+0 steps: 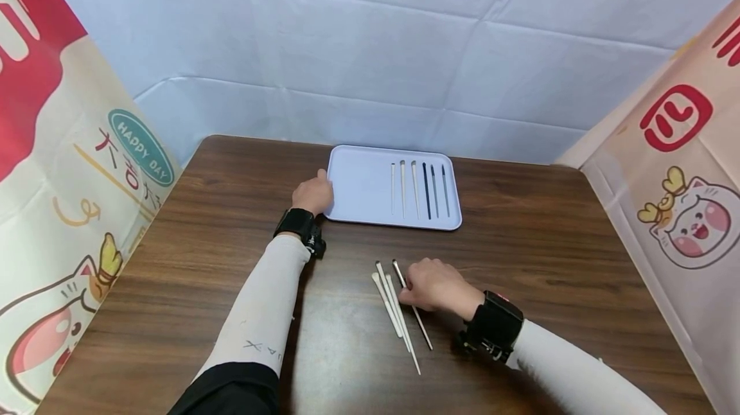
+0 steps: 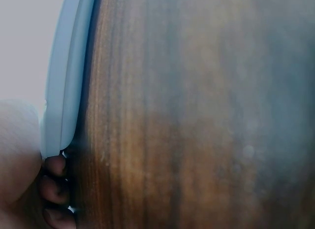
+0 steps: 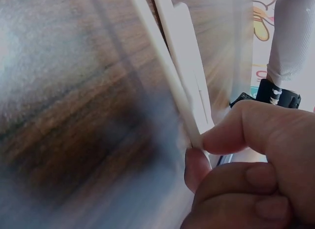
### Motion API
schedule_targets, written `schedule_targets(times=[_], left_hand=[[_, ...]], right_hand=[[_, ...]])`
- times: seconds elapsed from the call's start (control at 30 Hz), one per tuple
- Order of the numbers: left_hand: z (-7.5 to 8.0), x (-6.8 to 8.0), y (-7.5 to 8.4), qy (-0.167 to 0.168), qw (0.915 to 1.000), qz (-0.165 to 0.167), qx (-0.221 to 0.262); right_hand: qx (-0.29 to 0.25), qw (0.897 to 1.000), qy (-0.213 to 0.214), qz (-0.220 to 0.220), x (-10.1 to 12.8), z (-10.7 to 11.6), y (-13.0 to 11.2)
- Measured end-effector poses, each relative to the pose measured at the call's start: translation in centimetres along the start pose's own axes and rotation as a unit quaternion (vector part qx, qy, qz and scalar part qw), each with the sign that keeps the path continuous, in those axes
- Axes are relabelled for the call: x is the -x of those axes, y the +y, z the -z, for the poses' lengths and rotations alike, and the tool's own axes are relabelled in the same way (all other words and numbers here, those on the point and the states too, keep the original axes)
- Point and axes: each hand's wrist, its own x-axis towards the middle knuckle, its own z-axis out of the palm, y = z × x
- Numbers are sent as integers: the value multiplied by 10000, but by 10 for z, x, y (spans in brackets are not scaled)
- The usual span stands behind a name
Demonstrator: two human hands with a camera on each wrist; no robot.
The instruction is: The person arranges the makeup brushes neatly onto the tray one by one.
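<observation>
- the loose chopsticks (image 1: 397, 302) lie on the brown wooden surface (image 1: 173, 286), just in front of the tray; three pale ones in a fan and one with a dark tip can be counted.
- the right hand (image 1: 435, 284) rests on them from the right; the right wrist view shows thumb and forefinger (image 3: 231, 133) pinching the end of a white chopstick (image 3: 170, 81), so this grip is clamped on it.
- the white tray (image 1: 358, 190) sits toward the far edge of the surface, past the loose sticks.
- in the tray, six sticks lie side by side in its right half: three pale sticks (image 1: 403, 187) to the left and three dark sticks (image 1: 435, 189) to the right.
- the left hand (image 1: 313, 194) holds the tray's left rim; in the left wrist view the fingertips (image 2: 55, 166) curl under the rim (image 2: 64, 91), so this grip is closed on the tray.
- both arms wear white sleeves and a black wrist band (image 1: 297, 225).
- the left banner (image 1: 87, 164) carries a teal oval reading "happy day", beside red characters and a cartoon animal.
- the right banner (image 1: 676, 196) shows a red logo and a cartoon cat; its writing cannot be made out.
- a creased white sheet (image 1: 370, 42) forms the back wall.
</observation>
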Motion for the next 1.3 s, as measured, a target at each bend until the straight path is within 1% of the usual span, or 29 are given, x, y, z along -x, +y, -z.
schedule_targets(times=[0.4, 0.6, 0.83, 1.03, 1.3], left_hand=[[3, 3, 4, -25, 10000, 41, -16], [2, 2, 3, 16, 10000, 19, -19], [-1, 0, 1, 33, 10000, 24, 5], [1, 2, 3, 30, 10000, 79, 47], [2, 2, 3, 50, 10000, 30, 74]], right_hand=[[-188, 9998, 79, 61, 1, 4, 3], [-146, 9998, 150, 56, 0, 6, 4], [-174, 9998, 124, 41, -3, 9, 4], [-205, 9997, 104, 56, -4, 14, 3], [-159, 9998, 115, 41, -8, 21, 3]])
